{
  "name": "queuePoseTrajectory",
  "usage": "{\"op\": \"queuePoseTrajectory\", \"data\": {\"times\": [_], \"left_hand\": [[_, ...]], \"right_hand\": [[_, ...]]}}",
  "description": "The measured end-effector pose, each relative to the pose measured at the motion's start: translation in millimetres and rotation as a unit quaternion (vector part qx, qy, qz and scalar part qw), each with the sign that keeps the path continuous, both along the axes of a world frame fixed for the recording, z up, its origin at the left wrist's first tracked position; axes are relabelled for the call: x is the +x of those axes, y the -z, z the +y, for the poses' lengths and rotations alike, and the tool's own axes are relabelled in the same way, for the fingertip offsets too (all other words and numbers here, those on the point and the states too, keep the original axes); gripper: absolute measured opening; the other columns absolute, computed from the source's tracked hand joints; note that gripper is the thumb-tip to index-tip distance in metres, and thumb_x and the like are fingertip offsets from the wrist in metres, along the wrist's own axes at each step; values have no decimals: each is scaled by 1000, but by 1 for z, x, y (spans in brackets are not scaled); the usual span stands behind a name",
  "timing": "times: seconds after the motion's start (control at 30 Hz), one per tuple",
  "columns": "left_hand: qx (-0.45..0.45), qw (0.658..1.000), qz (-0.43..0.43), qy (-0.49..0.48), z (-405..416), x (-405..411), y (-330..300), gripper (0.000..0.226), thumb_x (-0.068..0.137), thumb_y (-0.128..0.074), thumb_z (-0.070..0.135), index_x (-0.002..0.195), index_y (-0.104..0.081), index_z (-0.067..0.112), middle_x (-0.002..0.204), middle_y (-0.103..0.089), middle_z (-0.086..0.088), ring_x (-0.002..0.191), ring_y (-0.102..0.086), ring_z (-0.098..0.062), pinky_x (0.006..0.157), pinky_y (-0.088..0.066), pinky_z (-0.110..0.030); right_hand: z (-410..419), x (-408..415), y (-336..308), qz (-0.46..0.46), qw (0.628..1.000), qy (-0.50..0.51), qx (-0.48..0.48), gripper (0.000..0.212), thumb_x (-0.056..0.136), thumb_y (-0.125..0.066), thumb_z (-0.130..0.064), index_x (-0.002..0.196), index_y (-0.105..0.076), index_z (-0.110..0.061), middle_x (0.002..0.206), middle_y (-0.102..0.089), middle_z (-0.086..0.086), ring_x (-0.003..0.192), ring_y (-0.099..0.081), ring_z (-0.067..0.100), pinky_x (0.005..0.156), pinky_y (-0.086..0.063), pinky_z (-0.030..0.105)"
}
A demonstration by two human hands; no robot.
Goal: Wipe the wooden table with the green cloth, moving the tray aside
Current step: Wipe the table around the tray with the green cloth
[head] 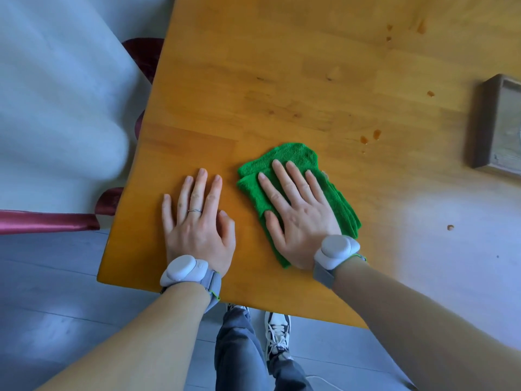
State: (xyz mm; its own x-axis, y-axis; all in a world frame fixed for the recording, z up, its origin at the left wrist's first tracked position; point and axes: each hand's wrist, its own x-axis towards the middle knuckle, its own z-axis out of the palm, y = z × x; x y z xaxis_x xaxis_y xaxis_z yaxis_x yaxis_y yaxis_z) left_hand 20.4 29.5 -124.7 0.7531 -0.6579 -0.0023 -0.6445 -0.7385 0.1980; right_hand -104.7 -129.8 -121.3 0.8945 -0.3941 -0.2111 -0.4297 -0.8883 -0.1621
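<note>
The folded green cloth [284, 160] lies on the wooden table [282, 80] near its front edge. My right hand [296, 213] presses flat on the cloth with straight, spread fingers. My left hand [197, 218] rests flat on the bare wood just left of the cloth, fingers straight, holding nothing. The tray [499, 125], a grey-brown wooden frame, sits at the right edge of the view, partly cut off. Several small brown drops [369, 136] dot the wood between the cloth and the tray.
The table's left edge runs diagonally past a white draped cloth [56, 108] with a dark red ribbon [48, 221]. More brown spots [420, 26] mark the far right of the table. My legs and shoes [277, 334] stand on the grey floor below the front edge.
</note>
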Motion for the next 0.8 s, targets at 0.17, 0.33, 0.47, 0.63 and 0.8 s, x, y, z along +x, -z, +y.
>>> {"op": "queuePoseTrajectory", "data": {"times": [0.17, 0.33, 0.47, 0.63, 0.8], "left_hand": [[9, 1000, 3, 1, 0, 1, 0, 61, 98, -35, 35, 159, -38, 29, 168, -29, 4, 157, -23, -20, 127, -17, -54], [-2, 1000, 3, -1, 1, -1, 0, 60, 98, -37, 34, 158, -39, 28, 168, -29, 4, 157, -23, -20, 127, -16, -53], [5, 1000, 3, -1, 1, 0, 1, 60, 99, -35, 35, 159, -38, 28, 169, -28, 4, 157, -22, -20, 127, -15, -54], [2, 1000, 10, 1, 0, 1, 1, 60, 99, -35, 35, 159, -38, 28, 168, -28, 3, 157, -23, -20, 127, -15, -54], [1, 1000, 5, 4, 1, 1, 3, 60, 99, -37, 34, 159, -38, 27, 168, -29, 3, 157, -23, -21, 127, -16, -55]], "right_hand": [[-22, 32, 2, -15, 999, 46, -11, 65, 106, -26, -47, 167, -16, -28, 175, -11, 4, 162, -6, 26, 131, -7, 48], [-6, 19, 0, -13, 997, 74, -9, 64, 107, -25, -46, 167, -16, -24, 175, -9, 5, 162, -4, 26, 131, -6, 49], [30, -29, -3, 1, 998, 70, 0, 65, 107, -28, -45, 167, -16, -23, 175, -8, 6, 162, -3, 27, 131, -8, 50], [26, -37, -5, 11, 999, 46, 1, 67, 105, -31, -45, 167, -16, -25, 175, -8, 5, 162, -4, 27, 130, -10, 51], [-9, -7, -3, -2, 999, 52, -11, 65, 106, -28, -45, 167, -15, -27, 175, -10, 4, 162, -5, 25, 131, -7, 49]]}}
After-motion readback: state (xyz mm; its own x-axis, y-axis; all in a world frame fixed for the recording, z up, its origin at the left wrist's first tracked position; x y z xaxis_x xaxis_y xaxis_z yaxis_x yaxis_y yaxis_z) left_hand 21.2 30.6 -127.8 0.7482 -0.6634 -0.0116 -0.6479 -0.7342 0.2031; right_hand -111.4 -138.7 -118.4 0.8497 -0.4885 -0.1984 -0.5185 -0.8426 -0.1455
